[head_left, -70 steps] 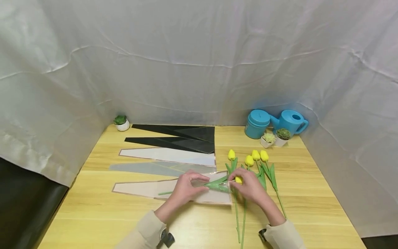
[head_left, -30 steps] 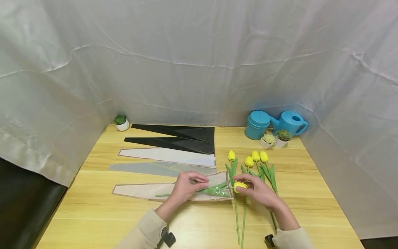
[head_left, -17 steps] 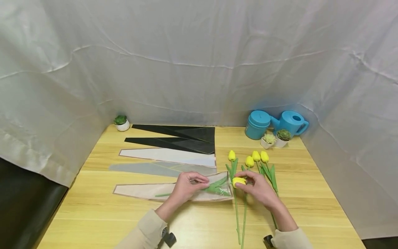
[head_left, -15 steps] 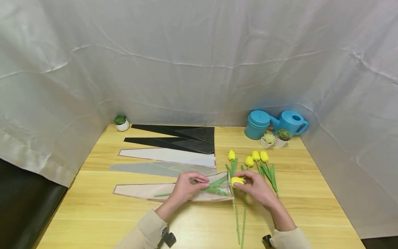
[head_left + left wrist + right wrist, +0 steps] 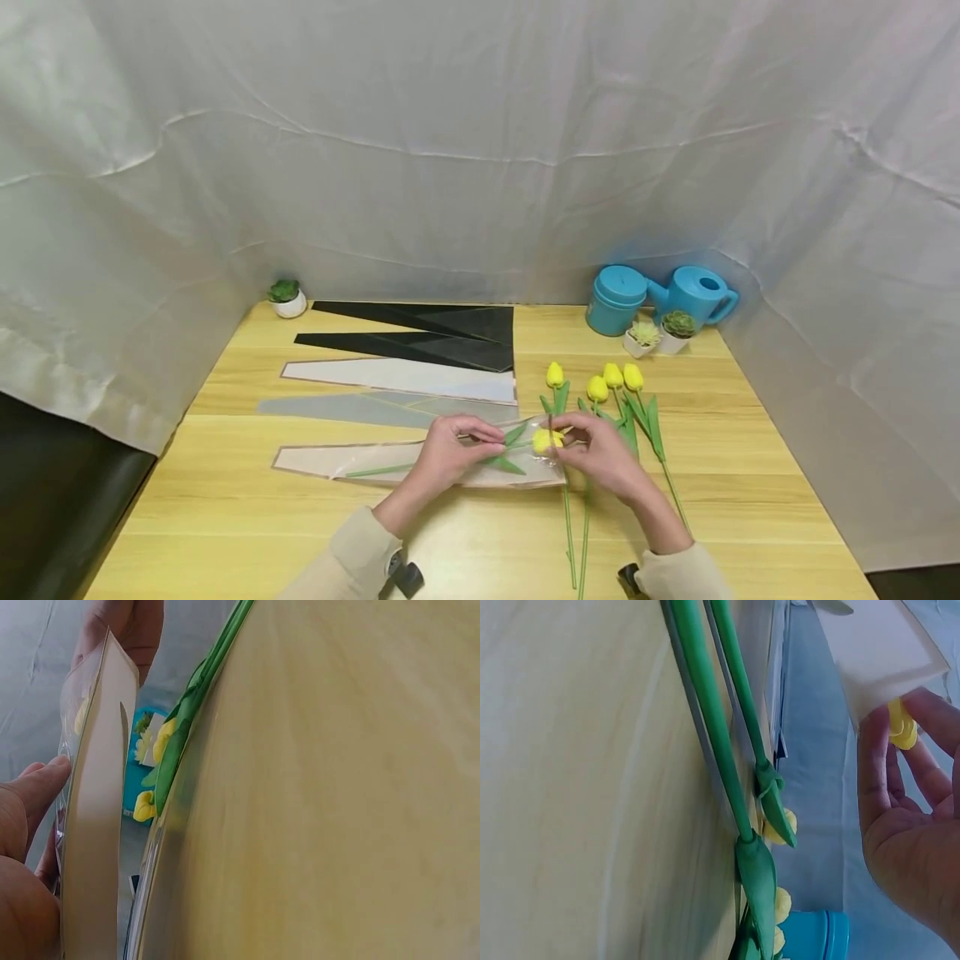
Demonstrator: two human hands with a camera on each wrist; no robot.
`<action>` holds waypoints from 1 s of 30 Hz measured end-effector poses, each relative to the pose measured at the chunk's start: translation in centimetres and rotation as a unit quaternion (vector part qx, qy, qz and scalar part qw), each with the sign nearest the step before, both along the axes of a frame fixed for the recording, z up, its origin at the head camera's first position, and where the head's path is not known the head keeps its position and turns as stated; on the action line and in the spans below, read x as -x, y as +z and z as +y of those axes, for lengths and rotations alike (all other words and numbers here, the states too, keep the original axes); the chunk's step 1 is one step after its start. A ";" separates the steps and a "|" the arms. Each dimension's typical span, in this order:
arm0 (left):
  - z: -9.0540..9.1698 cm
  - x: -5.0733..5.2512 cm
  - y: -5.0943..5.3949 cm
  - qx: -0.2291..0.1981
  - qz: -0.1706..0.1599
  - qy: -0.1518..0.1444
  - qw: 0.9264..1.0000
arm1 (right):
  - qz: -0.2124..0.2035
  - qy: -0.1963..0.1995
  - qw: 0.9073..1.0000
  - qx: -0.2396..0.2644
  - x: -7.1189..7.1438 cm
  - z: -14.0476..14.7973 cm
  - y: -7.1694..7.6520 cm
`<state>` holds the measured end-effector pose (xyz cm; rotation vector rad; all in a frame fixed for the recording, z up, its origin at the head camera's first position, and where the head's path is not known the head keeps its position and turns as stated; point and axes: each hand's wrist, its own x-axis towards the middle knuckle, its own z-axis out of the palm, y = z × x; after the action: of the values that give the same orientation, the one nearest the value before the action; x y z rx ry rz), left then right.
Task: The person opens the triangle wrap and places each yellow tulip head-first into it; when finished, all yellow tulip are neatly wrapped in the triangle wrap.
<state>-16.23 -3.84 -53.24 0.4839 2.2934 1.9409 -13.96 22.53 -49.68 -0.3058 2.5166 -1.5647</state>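
In the head view my left hand [image 5: 457, 450] pinches a pale flower sleeve [image 5: 322, 460] with a brown border and a clear front. Its narrow end points left, and the left wrist view shows the sleeve [image 5: 97, 810] raised off the table. Inside lies an artificial tulip, its green stem [image 5: 382, 472] and leaves showing through the film. My right hand [image 5: 600, 454] is at the sleeve's wide mouth, its fingertips pinching the yellow tulip head [image 5: 546, 442]. The right wrist view shows that tulip head [image 5: 902, 726] between thumb and fingers, partly hidden by them.
Several yellow tulips [image 5: 597, 389] lie right of the sleeve. Behind are a grey sleeve [image 5: 337, 407], a white sleeve [image 5: 397, 375] and two black sleeves [image 5: 397, 343]. A blue canister [image 5: 617, 300], a blue watering can [image 5: 693, 296] and small potted succulents [image 5: 287, 298] stand along the back.
The tulip has slid left into the sleeve, its head passing from outside the mouth to behind the film's edge. My right hand has followed it left; my left hand has stayed.
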 end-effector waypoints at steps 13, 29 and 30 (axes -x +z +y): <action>0.3 0.0 0.1 0.006 -0.007 0.001 1.000 | -0.007 0.016 1.000 0.007 0.4 -0.9 -0.6; 0.2 0.2 -0.1 -0.015 0.002 -0.026 1.000 | -0.006 -0.002 0.999 -0.051 0.7 -1.9 -0.6; 0.2 0.2 -0.1 -0.015 0.002 -0.026 1.000 | -0.006 -0.003 0.999 -0.054 0.7 -2.0 -0.7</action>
<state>-16.47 -3.62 -53.34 0.5467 2.2345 1.9535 -14.64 20.58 -50.36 -0.2743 2.5839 -1.4209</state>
